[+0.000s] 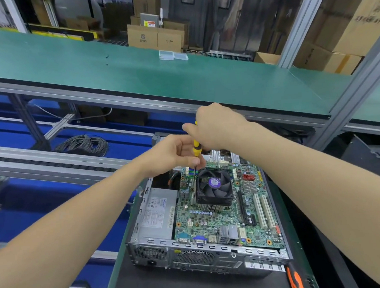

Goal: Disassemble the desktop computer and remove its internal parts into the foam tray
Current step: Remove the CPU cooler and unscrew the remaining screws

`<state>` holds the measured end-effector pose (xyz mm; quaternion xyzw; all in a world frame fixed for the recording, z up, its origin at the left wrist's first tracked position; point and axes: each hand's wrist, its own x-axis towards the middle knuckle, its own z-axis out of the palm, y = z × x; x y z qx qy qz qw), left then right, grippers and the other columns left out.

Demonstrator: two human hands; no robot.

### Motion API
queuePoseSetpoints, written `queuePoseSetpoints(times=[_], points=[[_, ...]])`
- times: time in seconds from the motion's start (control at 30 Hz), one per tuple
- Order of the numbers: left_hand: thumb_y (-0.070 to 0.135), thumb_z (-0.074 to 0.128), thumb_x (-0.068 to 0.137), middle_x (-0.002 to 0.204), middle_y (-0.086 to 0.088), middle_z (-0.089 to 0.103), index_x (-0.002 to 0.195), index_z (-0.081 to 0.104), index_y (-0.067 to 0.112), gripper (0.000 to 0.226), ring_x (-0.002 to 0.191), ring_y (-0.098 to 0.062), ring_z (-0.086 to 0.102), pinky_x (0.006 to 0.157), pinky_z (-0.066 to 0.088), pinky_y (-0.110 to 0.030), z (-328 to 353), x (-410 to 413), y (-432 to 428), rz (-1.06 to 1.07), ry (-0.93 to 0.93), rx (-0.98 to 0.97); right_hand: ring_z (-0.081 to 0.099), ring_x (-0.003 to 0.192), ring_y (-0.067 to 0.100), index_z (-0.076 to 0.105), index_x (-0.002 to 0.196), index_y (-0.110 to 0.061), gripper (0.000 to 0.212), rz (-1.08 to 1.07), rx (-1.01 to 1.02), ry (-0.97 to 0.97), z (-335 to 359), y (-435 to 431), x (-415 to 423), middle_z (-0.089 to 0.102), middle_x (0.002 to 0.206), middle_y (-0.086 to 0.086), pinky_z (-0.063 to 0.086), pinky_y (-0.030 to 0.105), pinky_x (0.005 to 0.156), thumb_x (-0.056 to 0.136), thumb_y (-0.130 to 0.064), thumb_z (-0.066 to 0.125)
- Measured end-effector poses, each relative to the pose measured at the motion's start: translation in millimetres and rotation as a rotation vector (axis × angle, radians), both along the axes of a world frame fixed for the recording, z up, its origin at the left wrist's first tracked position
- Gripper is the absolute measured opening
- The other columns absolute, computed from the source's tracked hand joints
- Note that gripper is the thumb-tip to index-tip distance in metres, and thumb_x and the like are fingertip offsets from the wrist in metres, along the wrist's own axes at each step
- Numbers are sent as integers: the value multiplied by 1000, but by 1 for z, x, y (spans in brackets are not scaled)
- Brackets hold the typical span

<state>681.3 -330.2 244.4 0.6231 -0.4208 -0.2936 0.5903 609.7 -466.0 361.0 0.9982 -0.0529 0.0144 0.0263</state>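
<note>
Head: L hand (176,151), R hand (215,126) grip screwdriver (196,146); case (192,246) holds mobo (213,221), fan (214,185), PSU (155,212).

Two hands: left hand (176,153), right hand (215,128); one screwdriver (196,146); one computer (193,256); one fan (214,186).

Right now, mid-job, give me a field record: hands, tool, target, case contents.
left hand: pinches lower handle of yellow-and-black screwdriver
right hand: grips screwdriver's top
tip: at far-left corner of black heatsink fan with purple label
case: open grey metal desktop case; green motherboard, silver power supply inside
spare tool: orange-and-black handle, near-right of case
</note>
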Motion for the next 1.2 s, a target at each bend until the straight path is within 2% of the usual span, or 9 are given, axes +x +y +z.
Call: queuePoseSetpoints(times=[0.13, 0.33, 0.47, 0.63, 0.73, 0.9, 0.97, 1.03, 1.2], points=[[1, 49, 105, 134, -19, 66, 138, 54, -3, 34, 128, -35, 62, 107, 51, -43, 12, 9, 2, -165, 146, 5, 44, 64, 22, 43, 77, -9, 48, 101, -104, 119, 8, -1, 4, 43, 74, 5, 31, 33, 52, 109, -43, 35], [-5, 77, 84, 75, -6, 70, 110, 62, -13, 31, 89, -40, 76, 81, 62, -41, 1, -5, -8, 208, 78, -89, 44, 71, 11, 49, 94, -21, 14, 352, -144, 241, 22, -10, 2, 51, 81, -6, 37, 37, 61, 105, -30, 47], [16, 93, 73, 72, -22, 70, 93, 57, -12, 50, 73, -37, 74, 74, 61, -52, -5, -22, -22, 470, -111, -48, 51, 74, 7, 59, 87, -27, 17, 548, -128, 266, 35, -15, 5, 58, 77, -10, 43, 35, 62, 90, -19, 73], [4, 65, 97, 114, -22, 71, 129, 57, -4, 34, 102, -32, 74, 92, 57, -40, 0, -12, -10, 48, 37, -73, 51, 68, 0, 62, 75, -32, 30, 590, -174, 244, 41, -18, 6, 60, 66, -12, 33, 25, 52, 75, -3, 71], [-5, 50, 103, 124, -25, 69, 130, 59, -5, 29, 118, -37, 68, 103, 54, -43, -1, -4, -4, -78, 96, -11, 55, 71, 9, 74, 81, -26, 33, 585, -133, 209, 37, -15, 2, 64, 71, -13, 40, 25, 58, 73, 3, 62], [-3, 55, 102, 109, -17, 77, 121, 65, 5, 24, 109, -30, 73, 93, 57, -30, 3, 2, -6, -62, -25, 57, 56, 80, 15, 61, 101, -26, 18, 431, -44, 178, 32, -15, -7, 59, 85, -10, 53, 39, 71, 88, -36, 67], [-3, 55, 101, 109, -16, 77, 120, 65, 5, 23, 109, -29, 73, 92, 57, -29, 4, 3, -7, -69, -11, 62, 55, 73, 24, 57, 92, -19, 46, 265, -40, 42, 27, -11, -7, 50, 80, -3, 47, 38, 59, 95, -65, 52], [-1, 55, 102, 113, -14, 76, 122, 66, 6, 25, 112, -27, 72, 94, 56, -28, 4, 5, -8, -88, 2, 85, 45, 62, 22, 47, 80, -11, 58, 103, -152, 6, 18, -1, -7, 40, 75, 0, 36, 33, 56, 102, -64, 39], [3, 60, 100, 111, -4, 78, 119, 71, 13, 24, 113, -18, 71, 96, 54, -23, 1, 6, -5, -46, -116, 177, 49, 78, 31, 43, 94, -16, 33, 119, -134, 54, 7, 0, -6, 36, 76, 2, 41, 38, 67, 109, -45, 40]])
